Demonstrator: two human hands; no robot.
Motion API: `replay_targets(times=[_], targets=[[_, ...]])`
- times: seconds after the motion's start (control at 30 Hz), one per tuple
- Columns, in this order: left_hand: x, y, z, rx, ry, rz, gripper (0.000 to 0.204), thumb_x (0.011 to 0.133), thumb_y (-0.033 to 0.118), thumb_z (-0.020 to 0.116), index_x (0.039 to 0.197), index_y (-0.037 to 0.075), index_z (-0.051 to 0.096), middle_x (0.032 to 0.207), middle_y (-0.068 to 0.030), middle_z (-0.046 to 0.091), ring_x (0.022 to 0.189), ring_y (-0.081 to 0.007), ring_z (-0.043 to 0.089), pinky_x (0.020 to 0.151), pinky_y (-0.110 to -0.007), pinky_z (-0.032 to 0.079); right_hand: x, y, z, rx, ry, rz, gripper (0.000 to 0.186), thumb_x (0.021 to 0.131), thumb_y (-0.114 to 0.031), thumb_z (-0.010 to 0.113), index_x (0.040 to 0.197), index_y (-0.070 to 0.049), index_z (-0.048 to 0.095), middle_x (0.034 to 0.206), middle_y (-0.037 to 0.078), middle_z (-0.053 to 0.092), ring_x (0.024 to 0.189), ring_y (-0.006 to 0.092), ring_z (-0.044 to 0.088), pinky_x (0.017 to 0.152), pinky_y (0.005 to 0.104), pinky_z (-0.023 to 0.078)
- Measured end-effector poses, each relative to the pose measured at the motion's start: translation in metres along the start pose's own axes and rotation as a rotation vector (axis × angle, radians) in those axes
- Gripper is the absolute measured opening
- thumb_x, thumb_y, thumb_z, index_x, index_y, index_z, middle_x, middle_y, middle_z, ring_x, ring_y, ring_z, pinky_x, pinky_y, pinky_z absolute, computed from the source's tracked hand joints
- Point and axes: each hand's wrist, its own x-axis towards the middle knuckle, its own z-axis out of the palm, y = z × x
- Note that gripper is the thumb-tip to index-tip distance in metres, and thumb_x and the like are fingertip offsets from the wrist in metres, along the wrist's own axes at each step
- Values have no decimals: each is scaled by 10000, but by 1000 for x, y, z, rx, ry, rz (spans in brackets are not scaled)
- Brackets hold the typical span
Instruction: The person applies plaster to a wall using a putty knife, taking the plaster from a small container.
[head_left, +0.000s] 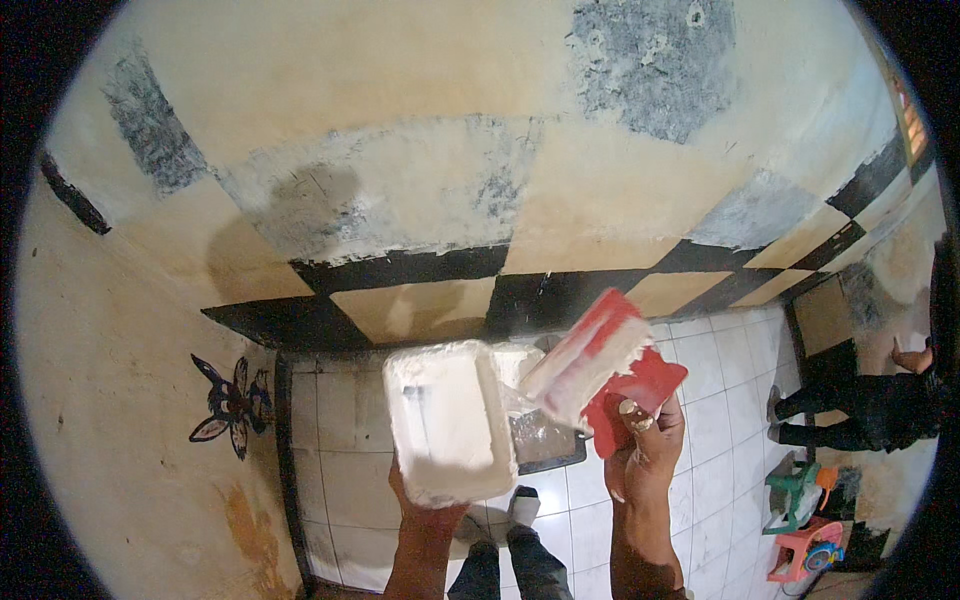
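My left hand [432, 512] holds up a white rectangular tub [505, 430] from below, and most of its fingers are hidden under it. Smooth white putty [450, 415] lies inside the tub and coats its rim. To the right, my right hand [645, 440] grips a red putty spreader [650, 382], thumb pressed on top. White putty covers much of the spreader's broad blade; whether it is one piece or two overlapping ones I cannot tell. Dried putty marks the thumb. Tub and spreader are held apart, in front of the wall [590, 220].
A dark tray [555, 462] with whitish material sits on the white tiled floor [600, 500], below the spreader. Grey bare patches [655, 70] and black checks mark the wall. At right stands a person in dark clothes [860, 400], near a green stool [790, 498] and a pink stool [795, 550].
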Motion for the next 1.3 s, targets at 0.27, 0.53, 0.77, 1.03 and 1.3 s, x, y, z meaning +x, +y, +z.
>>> replay_targets(times=[0.27, 0.53, 0.77, 1.03, 1.3], targets=[[25, -15, 28, 1, -270, -36, 580, 942, 457, 327, 1381, 89, 419, 1311, -114, 527, 1206, -295, 522, 1023, -474, 420, -14, -1, 15, -454, -181, 8, 364, 803, 18, 669, 1120, 4, 490, 970, 98, 637, 863, 137, 616, 757, 275, 502], [30, -20, 32, 57, -138, -120, 625, 918, 516, 324, 1378, 105, 425, 1326, -102, 510, 1211, -287, 512, 1022, -465, 417, -14, 8, 11, -562, -252, 101, 360, 821, 40, 627, 1164, 53, 522, 952, 128, 665, 863, 156, 645, 781, 283, 510], [34, -22, 32, 1, -180, -183, 540, 959, 429, 324, 1322, 61, 477, 1242, -124, 570, 1122, -280, 574, 960, -432, 475, -14, 27, 10, -636, -278, 89, 283, 815, -51, 665, 1065, 42, 571, 828, 121, 665, 695, 138, 642, 611, 266, 509], [36, -21, 22, -57, -305, -278, 525, 1005, 417, 339, 1360, 41, 421, 1294, -155, 534, 1175, -297, 533, 1002, -443, 432, -8, 26, 22, -744, -379, 214, 373, 856, 19, 607, 1208, 75, 494, 1019, 171, 668, 894, 171, 656, 765, 275, 526], [41, -12, 26, 34, -259, -256, 545, 1013, 431, 306, 1375, 34, 395, 1309, -166, 513, 1193, -299, 522, 1017, -440, 427, -3, 32, 24, -448, -337, 230, 354, 873, 59, 573, 1215, 63, 481, 1034, 171, 665, 945, 180, 646, 832, 285, 511]])
